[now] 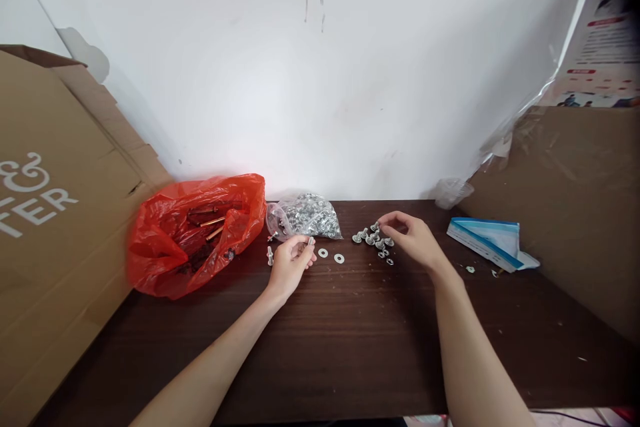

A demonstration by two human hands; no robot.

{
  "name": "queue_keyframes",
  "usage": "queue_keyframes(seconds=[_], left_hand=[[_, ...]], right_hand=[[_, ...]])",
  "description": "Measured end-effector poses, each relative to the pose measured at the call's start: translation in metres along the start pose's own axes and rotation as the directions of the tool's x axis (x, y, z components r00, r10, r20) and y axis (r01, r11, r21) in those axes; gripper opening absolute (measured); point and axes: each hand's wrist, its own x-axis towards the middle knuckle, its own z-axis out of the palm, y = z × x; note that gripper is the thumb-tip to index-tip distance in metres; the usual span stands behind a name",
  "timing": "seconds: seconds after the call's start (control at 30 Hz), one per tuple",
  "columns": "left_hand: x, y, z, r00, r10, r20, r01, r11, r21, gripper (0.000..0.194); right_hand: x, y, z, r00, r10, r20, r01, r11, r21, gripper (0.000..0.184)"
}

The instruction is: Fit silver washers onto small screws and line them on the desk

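Observation:
My left hand (291, 265) is closed in a pinch on a small metal bolt (311, 241), whose tip shows above the thumb. Two flat washers (339, 258) lie just right of that hand, and another bolt (270, 255) lies to its left. My right hand (411, 238) has thumb and forefinger pinched at the far edge of a pile of bolts fitted with washers (373, 238), on one bolt (375, 227) there. A few loose nuts (390, 261) lie at the near side of the pile.
A clear bag of metal hardware (313, 215) rests against the white wall (350, 80). Left of it sits an open red plastic bag (165, 240) with long bolts inside. A blue-and-white packet (493, 240) lies at right. Cardboard (65, 213) flanks the dark table (320, 360).

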Motion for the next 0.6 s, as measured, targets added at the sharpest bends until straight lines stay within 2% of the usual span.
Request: queue_keyframes(seconds=[0.07,0.1,0.2,0.27,0.4,0.5,0.6], left_hand=[[0.000,-0.001,0.000,0.999,0.005,0.032,-0.005,1.000,0.019,0.023],[0.000,-0.001,0.001,0.999,0.006,0.047,-0.008,1.000,0.030,0.023],[-0.001,0.000,0.001,0.998,0.008,0.067,-0.012,0.998,0.056,0.022],[-0.001,0.000,0.001,0.998,0.011,0.068,-0.016,0.998,0.062,0.022],[-0.002,0.001,0.001,0.997,0.012,0.076,-0.018,0.997,0.072,0.020],[-0.002,0.001,0.001,0.997,0.007,0.077,-0.014,0.996,0.086,0.021],[-0.002,0.000,0.001,0.996,0.003,0.085,-0.012,0.995,0.099,0.022]], right_hand=[[-0.004,0.002,-0.010,0.984,0.090,0.155,-0.113,0.982,0.149,0.027],[-0.006,0.002,-0.014,0.965,0.122,0.231,-0.162,0.973,0.167,0.030],[-0.010,0.005,-0.023,0.930,0.216,0.299,-0.248,0.966,0.076,0.031],[-0.010,0.008,-0.025,0.922,0.235,0.307,-0.246,0.969,-0.001,0.029],[-0.007,0.015,-0.024,0.915,0.190,0.356,-0.170,0.981,-0.088,0.027],[-0.006,0.017,-0.021,0.889,0.180,0.422,-0.131,0.981,-0.144,0.028],[-0.004,0.017,-0.017,0.878,0.194,0.438,-0.119,0.974,-0.193,0.028]])
